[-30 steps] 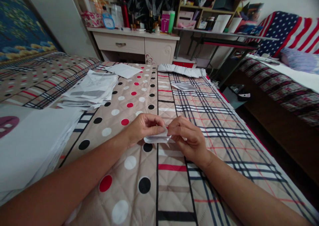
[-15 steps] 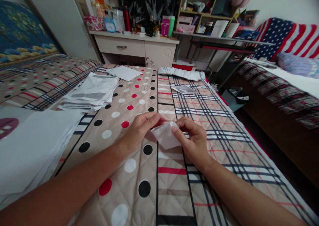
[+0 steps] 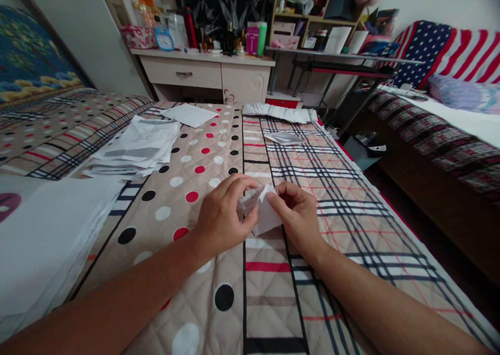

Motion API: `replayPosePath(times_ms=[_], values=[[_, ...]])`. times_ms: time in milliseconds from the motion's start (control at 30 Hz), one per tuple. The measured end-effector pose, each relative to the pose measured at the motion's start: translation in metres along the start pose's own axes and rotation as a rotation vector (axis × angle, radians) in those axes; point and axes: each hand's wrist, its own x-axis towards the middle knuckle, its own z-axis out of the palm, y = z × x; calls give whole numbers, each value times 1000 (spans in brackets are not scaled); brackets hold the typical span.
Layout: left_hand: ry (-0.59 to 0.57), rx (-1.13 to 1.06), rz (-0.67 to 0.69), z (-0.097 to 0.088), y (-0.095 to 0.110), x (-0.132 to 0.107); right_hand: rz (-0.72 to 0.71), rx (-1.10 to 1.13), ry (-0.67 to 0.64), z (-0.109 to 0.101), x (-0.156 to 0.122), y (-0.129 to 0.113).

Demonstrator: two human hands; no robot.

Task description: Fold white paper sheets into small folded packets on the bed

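Between my hands is a small folded sheet of paper (image 3: pixel 266 218), white with some grey print on its left side, held just over the bedspread (image 3: pixel 269 292). My left hand (image 3: pixel 224 214) grips its left part, thumb in front and fingers behind. My right hand (image 3: pixel 299 211) pinches the upper right edge between thumb and curled fingers. A flap of the paper stands up at the top, between the two thumbs. Part of the sheet is hidden behind my left fingers.
Left of my arms lie a stack of printed papers (image 3: pixel 135 146) and a larger stack of white sheets (image 3: pixel 50 240). Farther off are a white sheet (image 3: pixel 189 115), a folded paper (image 3: pixel 284 138) and a long pleated white strip (image 3: pixel 279 113). A dresser (image 3: pixel 203 76) stands beyond the bed.
My left hand has moved round the left side of the paper, its thumb now in front. The paper's top has opened into a raised flap. The view has shifted slightly.
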Motion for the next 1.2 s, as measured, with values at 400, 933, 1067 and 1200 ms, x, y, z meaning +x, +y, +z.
replayPosePath(times_ms=[400,933,1067,1200], values=[[19,-218,-195,2,-2,1,61,135,-96,-2,5,5],[82,-180,-11,6,-3,-2,81,-30,-39,0,7,10],[53,-222,-8,8,-2,-2,12,-15,-75,-2,7,7],[71,-390,-255,13,-5,-2,-36,-19,-112,-2,4,5]])
